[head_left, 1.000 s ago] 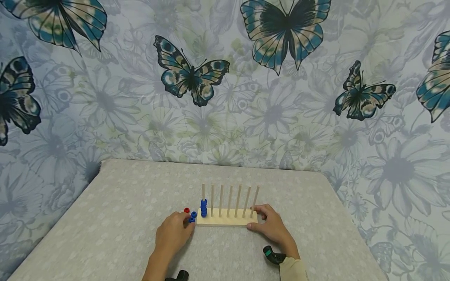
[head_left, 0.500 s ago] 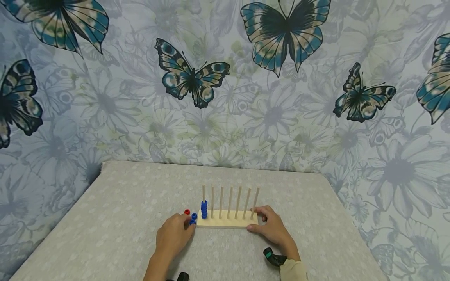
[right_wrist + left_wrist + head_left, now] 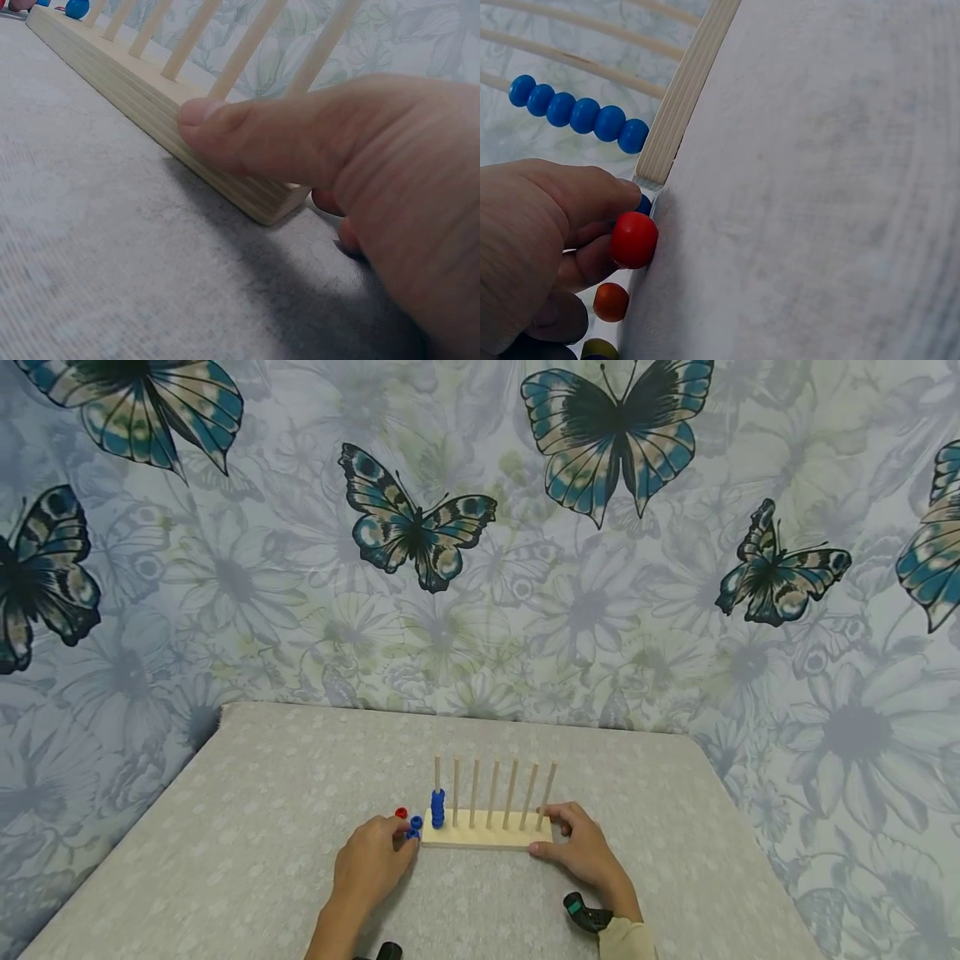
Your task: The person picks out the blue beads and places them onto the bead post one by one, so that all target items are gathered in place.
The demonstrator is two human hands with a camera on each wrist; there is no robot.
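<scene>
A wooden base (image 3: 486, 837) with several upright pegs stands near the table's front. A stack of blue beads (image 3: 437, 807) sits on its leftmost peg (image 3: 577, 114). My left hand (image 3: 405, 835) is at the base's left end, fingers curled, fingertips (image 3: 619, 196) closing on a loose blue bead (image 3: 643, 204) that is mostly hidden. A red bead (image 3: 634, 240) touches those fingers and shows just beyond the hand (image 3: 401, 812). Another red bead (image 3: 611, 301) lies under the palm. My right hand (image 3: 551, 833) grips the base's right end, thumb (image 3: 225, 124) on the front face.
The grey patterned table (image 3: 262, 827) ends at a butterfly-print cloth (image 3: 420, 527) behind and drops off left and right. Black wrist-camera mounts show at my right wrist (image 3: 588, 914) and left wrist (image 3: 388, 952). An olive bead (image 3: 600, 349) lies by my left palm.
The head view drifts slightly. Both hands and the base stay where they were.
</scene>
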